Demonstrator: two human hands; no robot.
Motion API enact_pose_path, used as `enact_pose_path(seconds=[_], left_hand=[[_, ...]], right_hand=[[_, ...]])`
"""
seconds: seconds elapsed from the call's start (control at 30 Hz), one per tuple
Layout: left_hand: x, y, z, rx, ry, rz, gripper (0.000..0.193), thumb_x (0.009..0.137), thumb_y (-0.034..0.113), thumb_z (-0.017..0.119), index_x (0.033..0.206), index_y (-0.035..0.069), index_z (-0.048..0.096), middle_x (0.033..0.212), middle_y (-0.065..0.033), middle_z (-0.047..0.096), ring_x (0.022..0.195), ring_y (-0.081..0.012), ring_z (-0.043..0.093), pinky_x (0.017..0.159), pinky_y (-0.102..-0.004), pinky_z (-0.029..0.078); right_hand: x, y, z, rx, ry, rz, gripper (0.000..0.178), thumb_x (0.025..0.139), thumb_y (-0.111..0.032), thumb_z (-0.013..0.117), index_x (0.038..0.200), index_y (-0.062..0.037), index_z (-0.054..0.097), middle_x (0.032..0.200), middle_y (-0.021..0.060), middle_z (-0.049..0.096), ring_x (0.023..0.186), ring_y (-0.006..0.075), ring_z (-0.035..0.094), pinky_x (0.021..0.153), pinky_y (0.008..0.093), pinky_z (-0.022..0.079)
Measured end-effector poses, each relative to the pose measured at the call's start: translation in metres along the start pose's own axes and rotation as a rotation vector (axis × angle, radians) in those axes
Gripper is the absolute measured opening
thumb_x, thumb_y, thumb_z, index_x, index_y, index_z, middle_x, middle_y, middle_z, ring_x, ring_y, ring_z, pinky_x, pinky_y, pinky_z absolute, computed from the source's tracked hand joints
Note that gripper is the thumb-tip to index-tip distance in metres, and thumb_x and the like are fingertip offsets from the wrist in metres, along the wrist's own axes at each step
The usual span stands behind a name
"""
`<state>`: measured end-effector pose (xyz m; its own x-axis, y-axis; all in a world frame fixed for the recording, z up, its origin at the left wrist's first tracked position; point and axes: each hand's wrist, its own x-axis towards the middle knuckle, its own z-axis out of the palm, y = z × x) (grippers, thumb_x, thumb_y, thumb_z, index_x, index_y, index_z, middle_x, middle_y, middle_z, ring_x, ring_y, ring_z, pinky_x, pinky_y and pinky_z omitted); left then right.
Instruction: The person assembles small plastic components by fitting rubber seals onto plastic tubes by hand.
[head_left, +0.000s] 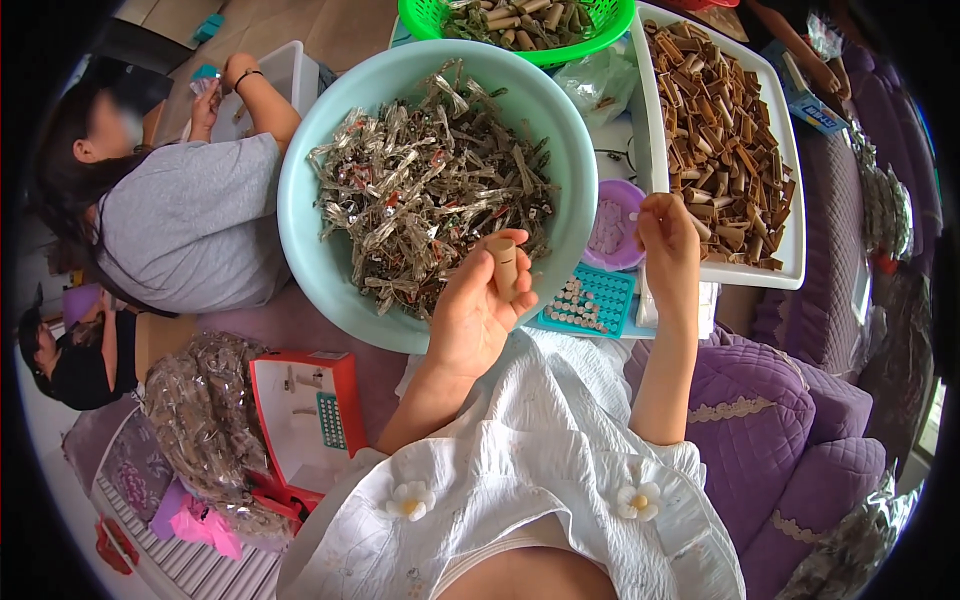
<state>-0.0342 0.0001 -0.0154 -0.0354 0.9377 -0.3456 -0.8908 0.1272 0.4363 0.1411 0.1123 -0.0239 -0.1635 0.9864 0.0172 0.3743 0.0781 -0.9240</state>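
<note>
Fingers (478,274) around tube (505,268) near basin rim (584,200)

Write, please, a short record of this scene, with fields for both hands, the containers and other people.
Left hand: holds a brown cardboard tube, roughly upright
Right hand: fingertips together, seemingly pinching a small white piece
Beside right hand: purple bowl with white pieces
Large container: pale green basin of clear-wrapped items
Other containers: white tray of brown pieces; bright green basket; teal tray with small round pieces
Other people: person in grey and person in black, both at left
</note>
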Motion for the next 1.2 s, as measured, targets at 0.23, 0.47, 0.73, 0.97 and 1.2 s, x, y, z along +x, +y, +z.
enact_pose_path(seconds=[0.23,0.47,0.73,0.97,1.2], left_hand=[[-0.001,-0.002,0.006,-0.014,-0.043,-0.049,0.036,0.086,0.027,0.041,0.114,0.003,0.040,0.091,-0.0044,0.048,0.073,-0.0121,0.048,0.065,-0.0273,0.042],[-0.003,0.002,0.008,-0.039,-0.161,-0.050,0.036,0.087,0.024,0.041,0.115,0.002,0.037,0.101,-0.0086,0.048,0.099,-0.0227,0.051,0.065,-0.0321,0.053],[-0.002,-0.002,0.020,-0.006,-0.106,-0.155,0.034,0.085,0.018,0.046,0.115,0.005,0.039,0.101,-0.0099,0.051,0.095,-0.0205,0.053,0.050,-0.0198,0.052],[0.000,-0.008,0.019,0.083,-0.173,-0.163,0.036,0.084,0.023,0.048,0.114,0.005,0.041,0.101,-0.0098,0.053,0.088,-0.0193,0.057,0.043,-0.0163,0.047],[-0.001,-0.012,0.024,0.188,-0.099,-0.173,0.038,0.084,0.028,0.049,0.114,0.005,0.041,0.086,-0.0037,0.055,0.080,-0.0142,0.059,0.041,-0.0150,0.044]], right_hand=[[-0.004,0.002,-0.001,-0.114,0.003,-0.174,0.014,0.081,-0.001,0.040,0.087,0.0009,0.053,0.064,0.0039,0.045,0.054,0.0105,0.040,0.051,0.0230,0.034],[-0.014,-0.024,-0.006,0.342,-0.049,-0.018,0.006,0.080,0.004,0.048,0.085,0.0044,0.051,0.080,0.0057,0.055,0.076,0.0100,0.053,0.069,0.0199,0.042],[-0.039,-0.060,0.018,0.526,-0.241,-0.166,0.006,0.077,0.007,0.050,0.081,0.0030,0.051,0.091,0.0100,0.053,0.079,0.0143,0.055,0.060,0.0246,0.051],[-0.044,-0.058,0.021,0.466,-0.179,-0.131,0.006,0.075,0.006,0.052,0.079,0.0022,0.053,0.089,0.0105,0.056,0.076,0.0139,0.057,0.057,0.0230,0.052],[-0.044,-0.055,0.018,0.176,-0.165,-0.293,0.008,0.072,0.008,0.054,0.077,0.0023,0.054,0.081,0.0093,0.058,0.069,0.0148,0.059,0.054,0.0237,0.051]])
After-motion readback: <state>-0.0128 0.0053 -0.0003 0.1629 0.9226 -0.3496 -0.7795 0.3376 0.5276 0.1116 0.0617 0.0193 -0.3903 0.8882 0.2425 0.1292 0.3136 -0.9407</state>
